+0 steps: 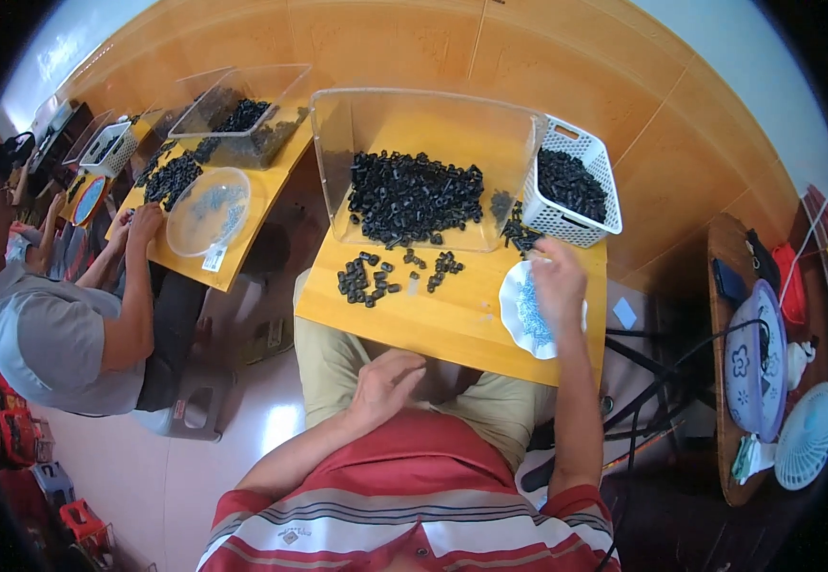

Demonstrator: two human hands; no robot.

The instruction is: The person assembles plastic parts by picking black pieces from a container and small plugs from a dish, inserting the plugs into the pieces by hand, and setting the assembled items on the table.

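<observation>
My left hand (387,386) is over my lap, just below the table's front edge. Its fingers are bent together with the thumb near them; whatever they hold is hidden. My right hand (561,284) is above the right part of a white scalloped dish (512,319) full of small silvery screws (530,310). Its fingers are curled in beside a small heap of black pieces (519,232); I cannot make out anything in them. Several short black plastic fittings (366,278) lie loose on the table left of the dish, with a smaller group (444,271) beside them.
A clear plastic bin (423,119) of black parts stands tipped toward me on the yellow table (433,324). Right of it is a white perforated basket (576,229) of black pieces. To the left, a co-worker (61,315) handles similar parts. A wooden stand (719,400) stands at right.
</observation>
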